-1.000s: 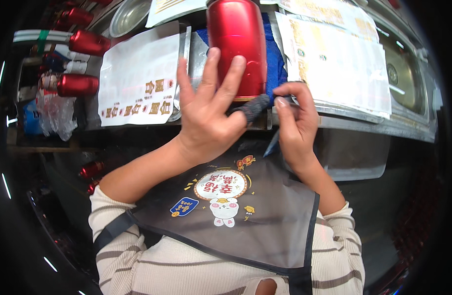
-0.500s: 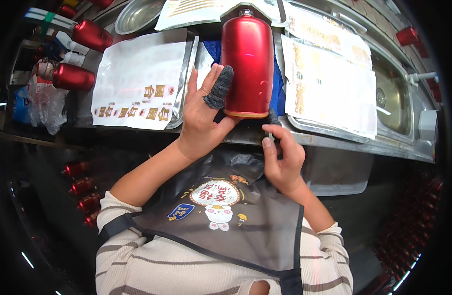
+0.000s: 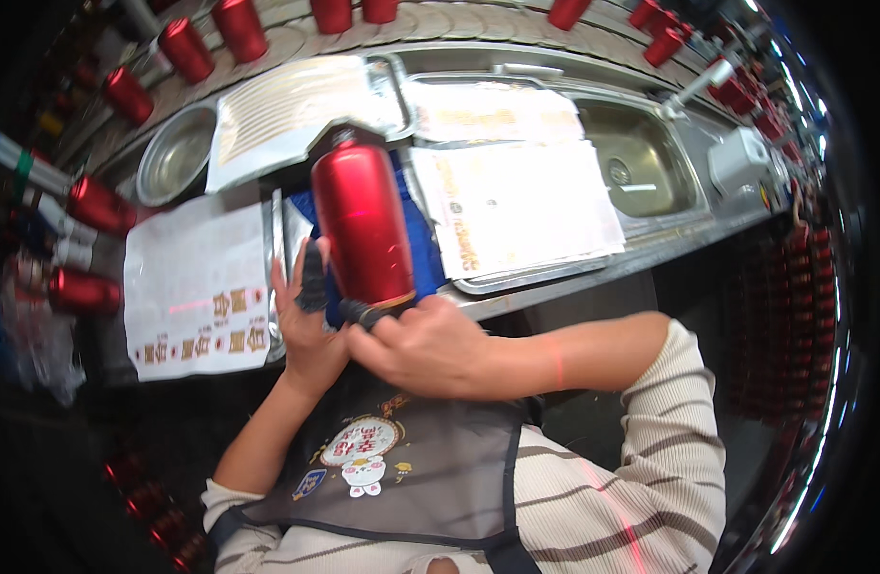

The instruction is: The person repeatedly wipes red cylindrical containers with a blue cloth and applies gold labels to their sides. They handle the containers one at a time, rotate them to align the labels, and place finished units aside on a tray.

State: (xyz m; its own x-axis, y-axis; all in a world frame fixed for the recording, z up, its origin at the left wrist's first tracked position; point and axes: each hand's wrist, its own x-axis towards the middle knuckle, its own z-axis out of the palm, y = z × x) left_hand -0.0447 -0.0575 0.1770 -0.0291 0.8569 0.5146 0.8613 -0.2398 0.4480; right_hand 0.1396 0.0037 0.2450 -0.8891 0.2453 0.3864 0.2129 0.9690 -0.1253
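Note:
A glossy red bottle (image 3: 365, 225) with a dark neck and a gold-coloured base rim lies over a blue cloth (image 3: 419, 258), its base toward me. My left hand (image 3: 306, 349) is beside the lower left of the bottle, fingers stretched up and apart, a dark wrap on one finger. Its thumb is hidden behind my right hand (image 3: 430, 352), which reaches across just below the base rim. The right fingers are curled closed, one with a dark wrap. Whatever they hold, if anything, is hidden.
Sheets with gold prints lie on trays: one sheet (image 3: 196, 249) at left, a stack (image 3: 526, 206) at right, another sheet (image 3: 287, 110) behind. A metal bowl (image 3: 153, 153) stands far left, a steel sink (image 3: 684, 177) at right. Red bottles (image 3: 239, 29) stand along the back; many more crowd the right.
The view has shifted and turned. My right hand, which pinched a small pale piece at the right of the base, has swung left to my left hand. The bottle still rests on the cloth.

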